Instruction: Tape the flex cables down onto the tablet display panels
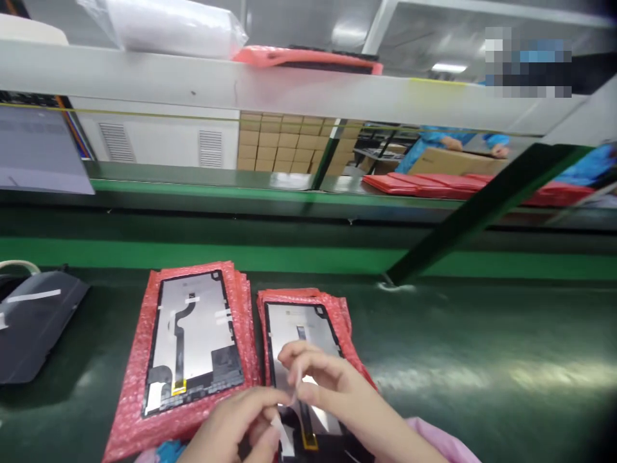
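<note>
In the head view, my left hand (236, 424) is closed near the lower middle, its fingertips pinching a small whitish strip (285, 440). My right hand (328, 379) reaches in from the right, thumb and fingers pinched on a thin translucent strip (297, 386), close to my left fingertips. Whether the two strips are one piece I cannot tell. Under both hands lies a display panel (284, 315), back side up, with a dark flex cable, on red bubble-wrap bags (344, 308). My hands cover part of this panel.
Left of it, a second display panel (202, 334) rests on stacked red bubble-wrap bags (130, 399). A dark flat part (38, 328) lies at far left. A green post (472, 206) slants up from the bench (482, 360). Beyond, a person's hands (453, 143) touch a cardboard box (453, 162).
</note>
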Available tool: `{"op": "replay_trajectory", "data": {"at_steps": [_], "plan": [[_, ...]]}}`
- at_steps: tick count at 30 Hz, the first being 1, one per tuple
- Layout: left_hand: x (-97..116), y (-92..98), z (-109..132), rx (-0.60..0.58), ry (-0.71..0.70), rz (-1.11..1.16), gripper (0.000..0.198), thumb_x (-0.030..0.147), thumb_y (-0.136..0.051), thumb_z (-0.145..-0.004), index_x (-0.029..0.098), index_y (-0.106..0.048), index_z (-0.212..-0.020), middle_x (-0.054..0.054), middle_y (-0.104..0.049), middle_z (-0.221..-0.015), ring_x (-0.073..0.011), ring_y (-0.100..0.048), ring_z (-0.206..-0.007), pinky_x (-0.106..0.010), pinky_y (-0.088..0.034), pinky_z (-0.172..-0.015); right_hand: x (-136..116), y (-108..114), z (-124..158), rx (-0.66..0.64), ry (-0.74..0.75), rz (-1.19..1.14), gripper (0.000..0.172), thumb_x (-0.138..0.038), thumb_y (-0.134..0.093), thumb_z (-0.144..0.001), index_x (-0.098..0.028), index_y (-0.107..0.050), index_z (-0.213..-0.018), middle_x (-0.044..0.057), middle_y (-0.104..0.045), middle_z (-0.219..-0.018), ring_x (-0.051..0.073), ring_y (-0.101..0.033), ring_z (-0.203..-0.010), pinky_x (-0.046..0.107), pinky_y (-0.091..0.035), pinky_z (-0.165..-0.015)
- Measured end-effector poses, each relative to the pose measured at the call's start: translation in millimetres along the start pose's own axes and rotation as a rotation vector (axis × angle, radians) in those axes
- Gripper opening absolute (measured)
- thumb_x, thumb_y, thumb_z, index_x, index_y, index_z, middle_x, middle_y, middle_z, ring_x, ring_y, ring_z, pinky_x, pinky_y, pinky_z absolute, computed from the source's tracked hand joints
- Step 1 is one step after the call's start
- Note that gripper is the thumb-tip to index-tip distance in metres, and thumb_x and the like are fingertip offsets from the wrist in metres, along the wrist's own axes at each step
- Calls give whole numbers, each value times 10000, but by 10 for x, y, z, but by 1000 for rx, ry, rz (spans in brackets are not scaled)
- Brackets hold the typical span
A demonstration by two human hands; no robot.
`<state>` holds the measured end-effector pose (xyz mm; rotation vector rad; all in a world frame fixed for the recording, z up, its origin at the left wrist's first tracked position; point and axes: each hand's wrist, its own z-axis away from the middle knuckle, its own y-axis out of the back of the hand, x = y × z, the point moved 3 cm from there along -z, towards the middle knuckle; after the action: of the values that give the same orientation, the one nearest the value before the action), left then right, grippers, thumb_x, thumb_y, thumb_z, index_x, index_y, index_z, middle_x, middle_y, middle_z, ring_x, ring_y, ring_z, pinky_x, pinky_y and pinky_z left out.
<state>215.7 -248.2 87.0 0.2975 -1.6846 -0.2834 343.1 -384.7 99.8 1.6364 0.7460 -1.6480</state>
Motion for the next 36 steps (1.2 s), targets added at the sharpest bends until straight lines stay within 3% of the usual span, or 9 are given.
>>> {"op": "replay_trajectory", "data": {"at_steps": [2, 4, 7, 10, 13, 20, 30, 33, 36], "plan": [[41, -68, -90, 46, -54, -160, 423, 227, -446, -920, 275, -534, -1331, -51, -667, -858, -170, -620, -747, -266, -517, -728, -54, 151, 7, 85, -31, -9, 448, -649, -739, -683, -211, -659, -632, 76, -639, -977, 274, -604, -972, 428, -457, -933], [74, -88, -122, 140, -119, -370, 509, 168, -428, -915, 293, -445, -1409, -72, -669, -988, -200, -615, -876, -324, -503, -816, -68, 341, -2, 179, -37, 27, 420, -633, -722, -705, -222, -675, -634, 72, -624, -1003, 280, -582, -1019, 445, -420, -982], [104, -144, -133, 318, -179, -807, 531, 108, -453, -872, 336, -518, -1348, -106, -602, -1189, -291, -520, -1081, -453, -437, -883, 57, 510, -60, 199, -60, 208, 332, -567, -701, -737, -247, -713, -650, 73, -609, -1061, 307, -538, -1093, 507, -337, -1042], [78, -256, -149, 410, -174, -1135, 382, 194, -561, -837, 349, -657, -1173, -111, -580, -1213, -364, -429, -1115, -545, -343, -898, 312, 475, -140, 182, -109, 434, 167, -393, -733, -733, -268, -718, -625, 56, -629, -1013, 313, -531, -1081, 553, -298, -1039], [10, -356, -159, 378, -172, -1279, 383, 245, -651, -788, 351, -663, -1157, -104, -582, -1235, -374, -404, -1108, -558, -288, -919, 515, 346, -185, 193, -128, 593, 125, -284, -715, -763, -279, -725, -638, 34, -638, -977, 288, -543, -1018, 530, -342, -982], [-79, -447, -190, 250, -136, -1293, 326, 349, -624, -852, 342, -641, -1177, -86, -614, -1246, -384, -410, -1109, -574, -250, -908, 609, 245, -172, 251, -116, 757, 132, -260, -717, -786, -282, -718, -656, 18, -643, -988, 287, -543, -968, 471, -382, -867], [-203, -579, -202, 201, -85, -1250, 326, 195, -553, -886, 286, -642, -1186, -38, -651, -1248, -345, -434, -1116, -567, -246, -924, 649, 199, -150, 296, -60, 850, 112, -250, -713, -803, -232, -605, -778, 31, -598, -986, 267, -529, -952, 412, -369, -816], [-237, -602, -198, 195, -60, -1205, 354, 190, -613, -845, 287, -638, -1184, -31, -646, -1245, -340, -434, -1144, -554, -260, -941, 668, 235, -232, 341, -63, 879, 190, -259, -723, -797, -211, -543, -835, 54, -581, -998, 272, -533, -953, 428, -384, -838], [-193, -564, -232, 231, -106, -1133, 334, 170, -636, -810, 270, -636, -1129, -46, -650, -1198, -319, -468, -1125, -514, -279, -947, 664, 330, -364, 413, -65, 898, 150, -266, -662, -826, -208, -528, -859, 73, -563, -1000, 287, -526, -954, 453, -403, -841]]}}
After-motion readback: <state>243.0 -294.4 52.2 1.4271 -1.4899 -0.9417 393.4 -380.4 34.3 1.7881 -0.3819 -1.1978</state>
